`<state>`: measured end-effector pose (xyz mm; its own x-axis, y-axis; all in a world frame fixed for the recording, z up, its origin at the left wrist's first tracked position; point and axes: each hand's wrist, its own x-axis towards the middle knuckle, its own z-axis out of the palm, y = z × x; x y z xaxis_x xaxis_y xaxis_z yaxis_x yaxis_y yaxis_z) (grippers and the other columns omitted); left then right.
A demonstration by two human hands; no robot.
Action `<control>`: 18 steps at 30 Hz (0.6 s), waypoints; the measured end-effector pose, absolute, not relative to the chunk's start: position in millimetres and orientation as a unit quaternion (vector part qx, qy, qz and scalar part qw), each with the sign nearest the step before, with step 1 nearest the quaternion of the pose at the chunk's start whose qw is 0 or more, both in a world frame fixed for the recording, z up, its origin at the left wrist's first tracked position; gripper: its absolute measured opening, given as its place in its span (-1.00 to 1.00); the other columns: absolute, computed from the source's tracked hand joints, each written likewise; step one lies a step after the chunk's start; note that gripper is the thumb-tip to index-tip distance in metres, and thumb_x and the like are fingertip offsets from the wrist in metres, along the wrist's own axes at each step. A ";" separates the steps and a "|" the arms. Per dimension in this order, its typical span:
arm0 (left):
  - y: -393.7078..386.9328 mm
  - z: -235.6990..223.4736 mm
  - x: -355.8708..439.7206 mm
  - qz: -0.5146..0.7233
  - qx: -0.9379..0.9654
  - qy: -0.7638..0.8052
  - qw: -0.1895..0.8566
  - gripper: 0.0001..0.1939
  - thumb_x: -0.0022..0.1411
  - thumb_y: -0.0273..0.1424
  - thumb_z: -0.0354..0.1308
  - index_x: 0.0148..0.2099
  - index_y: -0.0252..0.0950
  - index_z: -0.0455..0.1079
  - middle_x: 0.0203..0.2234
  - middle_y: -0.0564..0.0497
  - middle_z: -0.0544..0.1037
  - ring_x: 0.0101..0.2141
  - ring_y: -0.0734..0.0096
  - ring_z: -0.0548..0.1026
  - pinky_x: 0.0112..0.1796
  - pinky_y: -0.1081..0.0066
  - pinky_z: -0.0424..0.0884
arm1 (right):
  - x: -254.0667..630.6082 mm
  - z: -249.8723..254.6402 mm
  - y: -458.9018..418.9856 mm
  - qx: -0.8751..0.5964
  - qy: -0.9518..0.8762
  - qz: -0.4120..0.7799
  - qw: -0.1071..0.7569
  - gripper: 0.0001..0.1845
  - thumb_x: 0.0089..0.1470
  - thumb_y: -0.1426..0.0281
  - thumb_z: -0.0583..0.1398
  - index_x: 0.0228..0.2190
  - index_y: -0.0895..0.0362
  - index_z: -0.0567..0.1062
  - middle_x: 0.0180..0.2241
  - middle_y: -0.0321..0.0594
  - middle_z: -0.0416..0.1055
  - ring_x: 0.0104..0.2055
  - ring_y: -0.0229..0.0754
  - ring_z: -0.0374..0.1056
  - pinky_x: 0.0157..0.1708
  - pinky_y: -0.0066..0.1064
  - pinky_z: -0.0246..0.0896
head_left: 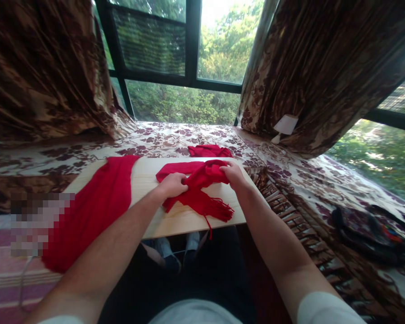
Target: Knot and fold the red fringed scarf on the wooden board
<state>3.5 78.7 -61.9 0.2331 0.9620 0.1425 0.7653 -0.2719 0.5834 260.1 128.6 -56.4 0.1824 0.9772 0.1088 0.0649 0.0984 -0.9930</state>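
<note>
A red scarf [202, 198] with a fringed end lies partly looped and crossed over itself on a light wooden board [185, 227]. Its fringe spreads toward the board's near edge, with one strand hanging over. My left hand [173, 184] pinches the scarf at the left of the crossing, fingers closed on the cloth. At the right end of the loop, my right hand [232, 173] grips the red fabric between thumb and fingers. Another long piece of red cloth [101, 198] drapes across the board's left side and hangs over its near left edge.
Beyond the board, more red cloth [209, 150] lies bunched on the floral-covered ledge [162, 137]. A small white lamp [285, 124] stands by the right curtain [310, 67]. A black bag [374, 236] rests on the floral cover at right. Windows fill the back.
</note>
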 end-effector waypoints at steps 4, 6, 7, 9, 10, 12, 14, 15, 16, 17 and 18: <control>78.2 -49.7 21.3 0.337 0.736 0.537 0.237 -0.88 0.07 -0.36 0.12 -0.46 -0.27 0.42 -0.57 0.07 0.45 -0.50 0.39 0.36 -0.42 0.39 0.27 | 250.0 -62.8 109.1 -0.531 -0.684 0.221 0.449 -0.36 -0.31 0.46 0.35 -0.06 0.09 0.53 0.15 -0.05 0.32 0.20 0.08 0.27 0.17 -0.14 0.23; 77.3 -42.4 31.5 0.360 0.744 0.493 0.271 -0.85 0.10 -0.33 0.12 -0.44 -0.28 0.42 -0.57 0.09 0.44 -0.51 0.43 0.33 -0.43 0.40 0.26 | 242.6 -62.1 99.5 -0.482 -0.760 0.207 0.383 -0.25 -0.36 0.42 0.41 0.00 0.04 0.52 0.24 -0.07 0.20 0.24 0.09 0.23 0.16 -0.19 0.22; 76.3 -39.1 36.1 0.357 0.757 0.469 0.284 -0.83 0.11 -0.31 0.13 -0.44 -0.28 0.42 -0.56 0.09 0.43 -0.51 0.43 0.33 -0.42 0.40 0.26 | 238.7 -61.6 96.2 -0.463 -0.786 0.205 0.354 -0.27 -0.36 0.41 0.42 -0.02 0.03 0.53 0.22 -0.09 0.23 0.21 0.08 0.26 0.14 -0.20 0.24; 73.5 -34.9 42.3 0.344 0.781 0.427 0.299 -0.77 0.16 -0.24 0.13 -0.41 -0.29 0.45 -0.53 0.07 0.47 -0.48 0.41 0.36 -0.39 0.40 0.28 | 232.2 -61.2 93.8 -0.443 -0.812 0.193 0.327 -0.50 -0.25 0.41 0.37 -0.14 0.05 0.58 0.08 -0.14 0.38 0.10 0.02 0.34 0.10 -0.22 0.27; 71.7 -34.6 43.4 0.345 0.785 0.418 0.299 -0.73 0.19 -0.20 0.13 -0.36 -0.30 0.48 -0.49 0.04 0.51 -0.45 0.39 0.40 -0.36 0.39 0.31 | 230.3 -61.1 94.8 -0.442 -0.813 0.185 0.331 -0.65 -0.17 0.42 0.32 -0.23 0.07 0.59 -0.02 -0.17 0.45 0.02 -0.01 0.38 0.06 -0.23 0.28; 67.3 -37.9 41.1 0.376 0.767 0.434 0.286 -0.63 0.26 -0.11 0.08 -0.20 -0.31 0.53 -0.37 -0.02 0.59 -0.35 0.31 0.48 -0.28 0.37 0.36 | 230.9 -60.0 100.7 -0.461 -0.785 0.186 0.370 -0.85 -0.07 0.42 0.22 -0.38 0.10 0.57 -0.25 -0.22 0.51 -0.16 -0.08 0.42 -0.04 -0.26 0.33; 61.1 -46.1 34.0 0.404 0.739 0.480 0.247 -0.56 0.33 -0.07 -0.01 -0.09 -0.29 0.52 -0.27 -0.07 0.62 -0.26 0.25 0.53 -0.20 0.33 0.39 | 237.8 -56.1 110.9 -0.498 -0.707 0.221 0.450 -0.88 -0.01 0.39 0.17 -0.46 0.12 0.53 -0.42 -0.26 0.49 -0.31 -0.13 0.40 -0.20 -0.30 0.36; 57.1 -51.4 29.6 0.395 0.737 0.503 0.220 -0.55 0.36 -0.08 -0.04 -0.08 -0.28 0.53 -0.25 -0.08 0.63 -0.24 0.23 0.55 -0.17 0.31 0.40 | 243.3 -52.9 117.3 -0.514 -0.652 0.252 0.497 -0.86 0.00 0.38 0.15 -0.47 0.12 0.51 -0.47 -0.27 0.46 -0.36 -0.14 0.39 -0.27 -0.32 0.37; 52.4 -57.3 25.4 0.369 0.749 0.518 0.188 -0.56 0.36 -0.10 -0.04 -0.09 -0.27 0.54 -0.23 -0.09 0.63 -0.20 0.20 0.55 -0.13 0.29 0.40 | 249.5 -49.0 124.5 -0.525 -0.590 0.288 0.541 -0.85 0.02 0.38 0.13 -0.48 0.13 0.50 -0.50 -0.26 0.45 -0.38 -0.15 0.39 -0.34 -0.34 0.36; 47.3 -63.5 21.7 0.331 0.768 0.526 0.155 -0.58 0.35 -0.12 -0.02 -0.09 -0.26 0.55 -0.21 -0.11 0.64 -0.17 0.16 0.56 -0.09 0.26 0.40 | 256.2 -44.5 132.2 -0.529 -0.529 0.328 0.577 -0.85 0.02 0.38 0.13 -0.46 0.14 0.50 -0.51 -0.26 0.45 -0.40 -0.15 0.40 -0.40 -0.36 0.36; 41.8 -69.7 18.7 0.288 0.793 0.521 0.129 -0.59 0.33 -0.13 0.01 -0.06 -0.26 0.56 -0.15 -0.13 0.64 -0.11 0.12 0.55 -0.04 0.23 0.39 | 262.9 -39.9 140.2 -0.531 -0.472 0.363 0.603 -0.87 0.00 0.41 0.13 -0.44 0.15 0.50 -0.50 -0.25 0.45 -0.41 -0.15 0.41 -0.44 -0.37 0.36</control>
<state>18.7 41.8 -69.7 0.2923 0.9003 0.3225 0.7518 -0.4248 0.5044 262.9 140.2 -39.9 0.2915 0.9387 0.1842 0.0625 0.1735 -0.9828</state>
